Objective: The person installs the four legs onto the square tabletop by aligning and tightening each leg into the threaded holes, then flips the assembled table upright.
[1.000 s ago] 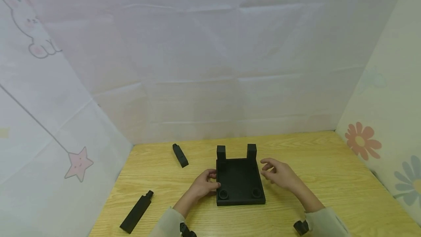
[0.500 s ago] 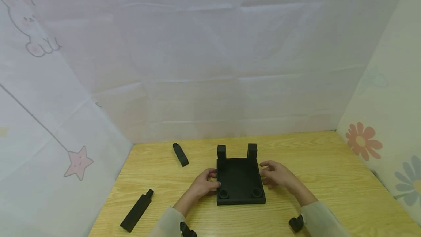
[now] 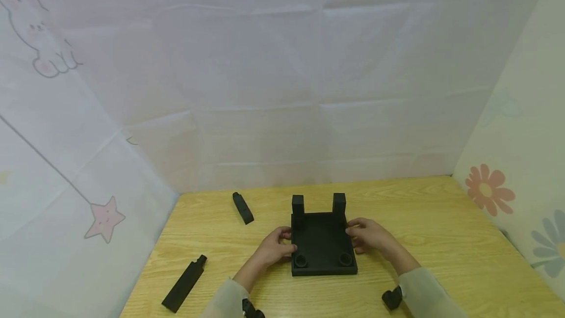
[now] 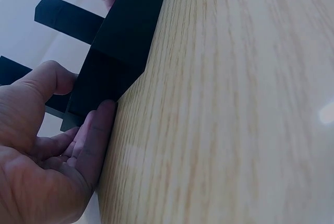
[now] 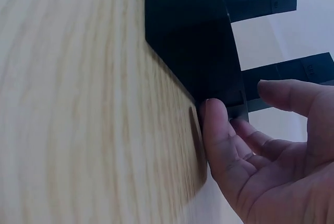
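Observation:
A black square tabletop [image 3: 322, 240] lies upside down on the wooden table. Two square legs, a left one [image 3: 297, 205] and a right one [image 3: 339, 204], stand upright at its far corners. Round sockets [image 3: 300, 261] show at both near corners. My left hand [image 3: 268, 250] grips the left edge, thumb over the rim and fingers at the side and underneath. At the right edge is my right hand [image 3: 372, 237]. Its fingertips touch the board's lower edge in the right wrist view, while the thumb [image 5: 287, 94] stands apart above, overlapping a leg there.
Two loose black legs with narrow screw ends lie to the left: a nearer one [image 3: 184, 284] at the front left, a farther one [image 3: 243, 208] toward the back. Wood-grain table [image 3: 441, 239] extends to the right. Pale printed cloth [image 3: 282, 87] encloses the back and sides.
My right hand has moved left, from beside the tabletop to its right edge. My left hand has kept its grip, and the tabletop and loose legs have stayed in place.

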Motion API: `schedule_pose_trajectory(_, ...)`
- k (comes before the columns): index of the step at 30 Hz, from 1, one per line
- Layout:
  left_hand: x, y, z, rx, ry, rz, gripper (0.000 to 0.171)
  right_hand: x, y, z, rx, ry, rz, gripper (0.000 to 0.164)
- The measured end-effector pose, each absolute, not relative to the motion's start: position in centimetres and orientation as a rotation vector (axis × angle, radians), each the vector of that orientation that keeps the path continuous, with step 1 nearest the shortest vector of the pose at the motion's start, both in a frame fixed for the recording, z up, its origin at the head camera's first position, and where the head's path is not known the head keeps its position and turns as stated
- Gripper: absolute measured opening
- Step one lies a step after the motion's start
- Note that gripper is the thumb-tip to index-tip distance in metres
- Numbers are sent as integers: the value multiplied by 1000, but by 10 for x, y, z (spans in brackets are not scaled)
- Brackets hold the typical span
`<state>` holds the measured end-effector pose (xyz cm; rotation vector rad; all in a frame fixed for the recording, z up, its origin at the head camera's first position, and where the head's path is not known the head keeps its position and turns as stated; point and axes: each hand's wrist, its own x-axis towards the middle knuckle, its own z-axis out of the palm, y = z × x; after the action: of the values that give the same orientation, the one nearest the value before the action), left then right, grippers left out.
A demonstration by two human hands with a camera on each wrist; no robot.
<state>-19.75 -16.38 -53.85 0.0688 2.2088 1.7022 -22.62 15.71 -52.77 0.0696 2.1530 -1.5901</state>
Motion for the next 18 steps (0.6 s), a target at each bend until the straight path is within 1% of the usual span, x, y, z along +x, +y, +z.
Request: schedule_pose_trajectory(18, -199, -163, -538, 61, 2227, 1658, 67, -225, 147, -528, 109, 2219, -1510, 50)
